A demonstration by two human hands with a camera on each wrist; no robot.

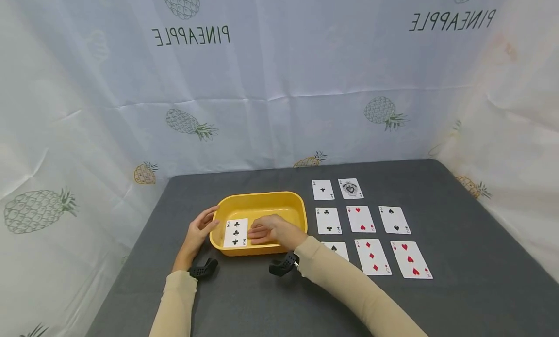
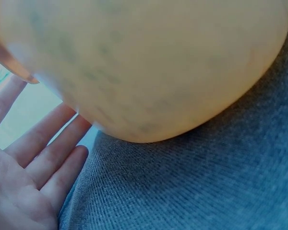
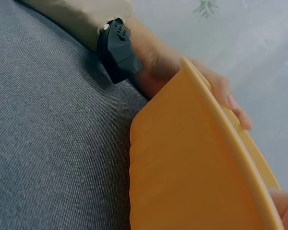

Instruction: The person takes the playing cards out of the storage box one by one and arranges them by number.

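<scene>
A yellow plastic tray point(image 1: 262, 197) stands on the dark table. My left hand point(image 1: 202, 230) holds its left end, thumb at the rim and fingers along the outside wall. The left wrist view has these fingers point(image 2: 53, 143) stretched out against the tray's side. A three of clubs point(image 1: 236, 232) lies face up at the left inside the tray. My right hand point(image 1: 272, 232) reaches over the near rim into the tray. Its fingers are loosely bent, the tips beside the card's right edge. In the right wrist view the tray's near wall point(image 3: 182, 163) covers most of that hand.
Face-up cards lie in rows right of the tray: ace of clubs point(image 1: 323, 190), ace of spades point(image 1: 351, 188), twos such as the two of hearts point(image 1: 360, 219), then three of diamonds point(image 1: 372, 257) and three of hearts point(image 1: 411, 260). My right sleeve partly covers a spade card point(image 1: 336, 249).
</scene>
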